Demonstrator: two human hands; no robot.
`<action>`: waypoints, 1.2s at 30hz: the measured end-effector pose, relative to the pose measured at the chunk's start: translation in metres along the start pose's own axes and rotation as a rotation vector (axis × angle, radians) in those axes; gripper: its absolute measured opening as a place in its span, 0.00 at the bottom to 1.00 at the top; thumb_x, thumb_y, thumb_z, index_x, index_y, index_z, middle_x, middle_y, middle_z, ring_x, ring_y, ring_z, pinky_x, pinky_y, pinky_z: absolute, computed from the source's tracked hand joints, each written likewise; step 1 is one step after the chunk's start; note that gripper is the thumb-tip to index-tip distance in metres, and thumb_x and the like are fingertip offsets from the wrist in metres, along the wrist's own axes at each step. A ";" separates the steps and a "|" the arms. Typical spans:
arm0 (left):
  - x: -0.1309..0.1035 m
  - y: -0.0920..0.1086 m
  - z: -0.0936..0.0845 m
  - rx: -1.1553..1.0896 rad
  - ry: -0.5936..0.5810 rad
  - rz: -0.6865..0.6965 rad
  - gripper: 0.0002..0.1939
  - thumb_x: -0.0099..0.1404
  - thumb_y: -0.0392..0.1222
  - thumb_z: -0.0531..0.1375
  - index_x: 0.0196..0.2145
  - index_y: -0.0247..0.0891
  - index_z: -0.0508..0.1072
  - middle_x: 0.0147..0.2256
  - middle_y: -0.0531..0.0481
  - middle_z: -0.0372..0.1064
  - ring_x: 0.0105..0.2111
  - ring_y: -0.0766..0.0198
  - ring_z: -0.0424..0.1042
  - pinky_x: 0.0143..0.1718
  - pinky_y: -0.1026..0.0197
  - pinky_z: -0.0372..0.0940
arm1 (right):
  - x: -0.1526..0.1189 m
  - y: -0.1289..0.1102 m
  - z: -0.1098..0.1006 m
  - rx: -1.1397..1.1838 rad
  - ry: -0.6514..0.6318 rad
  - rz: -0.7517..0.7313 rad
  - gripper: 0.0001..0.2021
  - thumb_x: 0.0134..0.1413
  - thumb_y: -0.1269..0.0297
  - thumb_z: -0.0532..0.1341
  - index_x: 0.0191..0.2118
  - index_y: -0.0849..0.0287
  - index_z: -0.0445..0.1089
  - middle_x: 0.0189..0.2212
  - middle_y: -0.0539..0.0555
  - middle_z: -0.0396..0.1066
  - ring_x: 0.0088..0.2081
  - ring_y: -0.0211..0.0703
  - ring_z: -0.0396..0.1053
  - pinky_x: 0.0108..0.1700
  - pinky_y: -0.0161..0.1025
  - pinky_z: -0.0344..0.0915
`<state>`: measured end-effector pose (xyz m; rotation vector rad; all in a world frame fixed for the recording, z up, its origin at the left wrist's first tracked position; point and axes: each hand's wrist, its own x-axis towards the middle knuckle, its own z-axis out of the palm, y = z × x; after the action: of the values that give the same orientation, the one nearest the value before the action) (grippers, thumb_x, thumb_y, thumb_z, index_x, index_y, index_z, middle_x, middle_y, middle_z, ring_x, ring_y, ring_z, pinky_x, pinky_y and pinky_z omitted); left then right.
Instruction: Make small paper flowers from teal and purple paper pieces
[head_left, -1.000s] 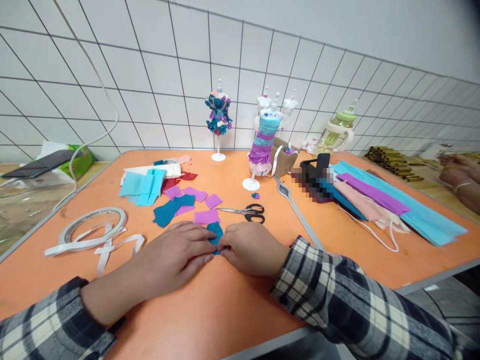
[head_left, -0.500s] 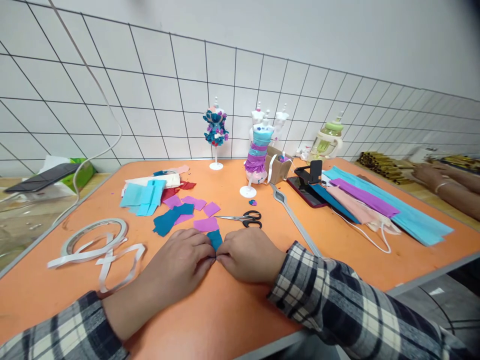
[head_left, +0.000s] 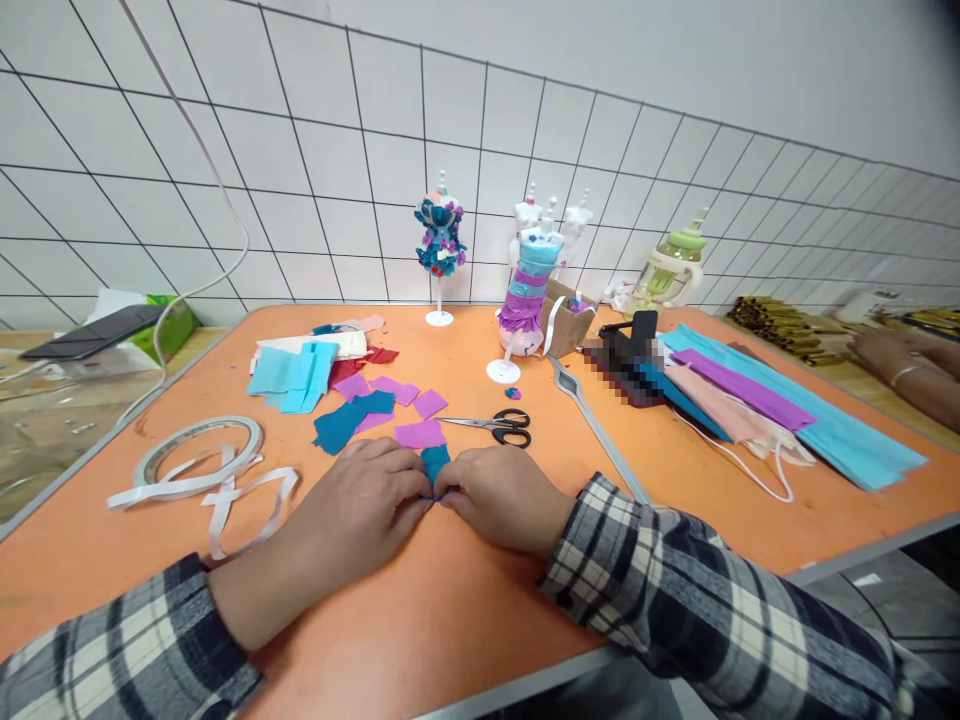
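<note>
My left hand (head_left: 375, 495) and my right hand (head_left: 499, 495) meet low over the table, fingertips nearly touching. Both are closed in a pinch on one small piece of teal crepe paper (head_left: 435, 460), whose upper part shows between them; its near edge is hidden by my fingers. Just beyond lie purple paper squares (head_left: 420, 434) and more teal paper pieces (head_left: 341, 427). Black-handled scissors (head_left: 501, 428) rest a little past my right hand, blades pointing left. A tiny blue and purple paper flower (head_left: 513, 393) sits behind the scissors.
On the orange table (head_left: 390, 640), a roll of white tape (head_left: 199, 450) with loose strips lies left. Light blue paper (head_left: 296, 375) is behind it. Decorated dress forms (head_left: 441, 240) stand at the back. Long paper strips (head_left: 825, 420) lie right. Another person's hands (head_left: 892, 350) are far right.
The whole view has shifted slightly, so things appear a little higher and further right. Both hands keep their pinch on the teal paper, with only small finger movement.
</note>
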<state>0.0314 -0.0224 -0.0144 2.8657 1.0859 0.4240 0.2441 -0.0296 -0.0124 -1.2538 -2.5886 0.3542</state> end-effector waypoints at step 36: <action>0.002 0.001 0.003 0.060 0.031 -0.021 0.10 0.71 0.42 0.57 0.36 0.43 0.79 0.35 0.49 0.79 0.41 0.51 0.74 0.46 0.45 0.59 | 0.003 -0.004 0.000 -0.126 -0.009 0.051 0.11 0.67 0.64 0.58 0.39 0.56 0.79 0.36 0.54 0.78 0.38 0.45 0.73 0.35 0.38 0.57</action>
<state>0.0344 -0.0220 -0.0171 2.9062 1.1515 0.4440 0.2393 -0.0299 -0.0111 -1.3644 -2.6265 0.2092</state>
